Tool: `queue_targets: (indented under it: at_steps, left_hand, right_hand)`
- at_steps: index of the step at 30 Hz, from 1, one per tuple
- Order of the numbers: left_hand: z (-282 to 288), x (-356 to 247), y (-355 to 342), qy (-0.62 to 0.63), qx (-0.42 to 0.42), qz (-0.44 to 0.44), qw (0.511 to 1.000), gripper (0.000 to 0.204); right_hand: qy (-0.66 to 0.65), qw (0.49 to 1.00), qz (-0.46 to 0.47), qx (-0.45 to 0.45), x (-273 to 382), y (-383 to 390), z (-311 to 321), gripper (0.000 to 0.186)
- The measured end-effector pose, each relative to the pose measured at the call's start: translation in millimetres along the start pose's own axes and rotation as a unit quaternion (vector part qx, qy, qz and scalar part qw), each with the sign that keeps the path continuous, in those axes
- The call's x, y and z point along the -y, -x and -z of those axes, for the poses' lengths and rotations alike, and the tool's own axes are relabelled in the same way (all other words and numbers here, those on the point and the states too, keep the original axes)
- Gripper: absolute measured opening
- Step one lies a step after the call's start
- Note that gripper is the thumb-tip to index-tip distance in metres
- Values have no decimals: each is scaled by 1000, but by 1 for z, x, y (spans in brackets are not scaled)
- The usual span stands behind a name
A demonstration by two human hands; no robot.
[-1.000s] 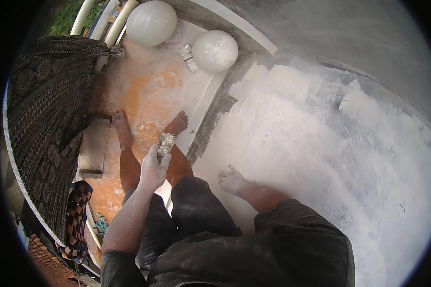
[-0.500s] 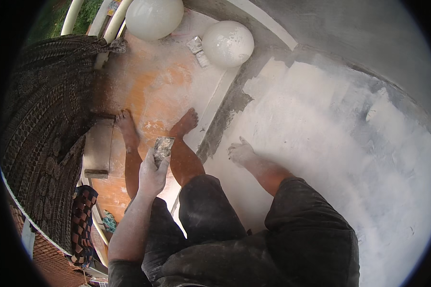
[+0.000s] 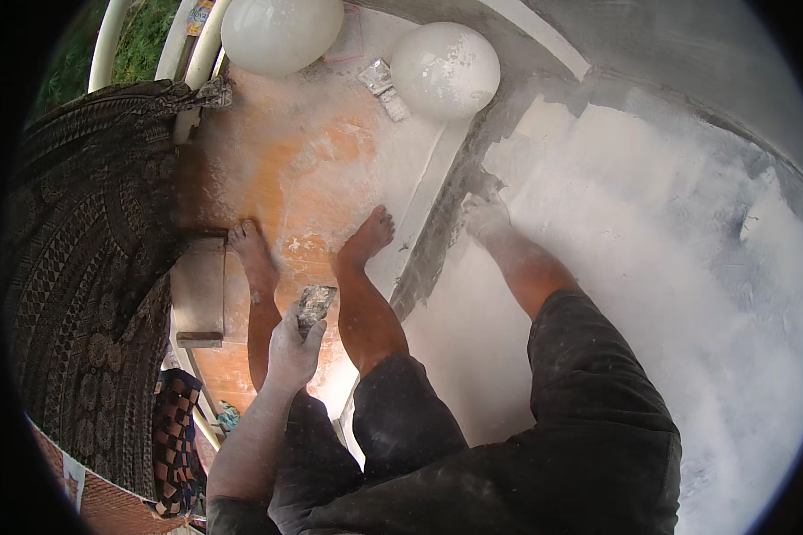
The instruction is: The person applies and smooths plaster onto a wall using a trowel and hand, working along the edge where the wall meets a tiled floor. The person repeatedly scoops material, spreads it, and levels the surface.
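Observation:
My left hand (image 3: 294, 352), coated in white dust, is closed around a small flat rectangular piece (image 3: 315, 306), mottled grey and white, that sticks out past the thumb. It is held in the air in front of my bare legs. My right hand (image 3: 486, 217), also dusty, presses on the white-coated wall surface (image 3: 633, 259) beside its ragged grey edge (image 3: 446, 245). The right fingers lie against that surface, slightly blurred. Whether anything sits under the palm is hidden.
Two white globes (image 3: 283, 31) (image 3: 446, 71) and a silvery packet (image 3: 384, 89) lie beyond my feet on the dusty orange floor (image 3: 303, 178). At left, a dark patterned cloth (image 3: 89, 285) hangs by pale railings (image 3: 109, 45). A flat grey board (image 3: 198, 285) is beside my left foot.
My right hand has slid farther away along the wall to the grey edge. My left hand still grips the flat piece. The view has shifted slightly.

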State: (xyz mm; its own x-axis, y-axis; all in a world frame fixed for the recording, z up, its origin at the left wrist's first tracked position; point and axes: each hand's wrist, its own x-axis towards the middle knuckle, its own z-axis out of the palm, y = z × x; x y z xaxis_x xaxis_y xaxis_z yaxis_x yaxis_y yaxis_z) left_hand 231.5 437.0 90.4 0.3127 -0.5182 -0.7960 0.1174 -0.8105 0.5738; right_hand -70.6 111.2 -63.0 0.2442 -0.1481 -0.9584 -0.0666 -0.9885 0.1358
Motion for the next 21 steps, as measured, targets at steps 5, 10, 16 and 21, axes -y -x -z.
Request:
queue_targets:
  at_steps: [5,10,16,21]
  left_hand:
    - [1,12,-15,-39,-43,71,996,25]
    - [-4,-8,-2,-25,-6,-10,1000,28]
    - [-12,-20,6,-1,8,37,999,30]
    - [-13,-18,-6,-40,-30,33,998,31]
  right_hand:
    - [-13,966,-241,-96,-105,-59,15,54]
    - [-136,946,258,143,201,90,-37,46]
    - [-34,970,-175,-165,-86,-34,0,47]
    - [-29,986,-128,-102,-27,9,-6,58]
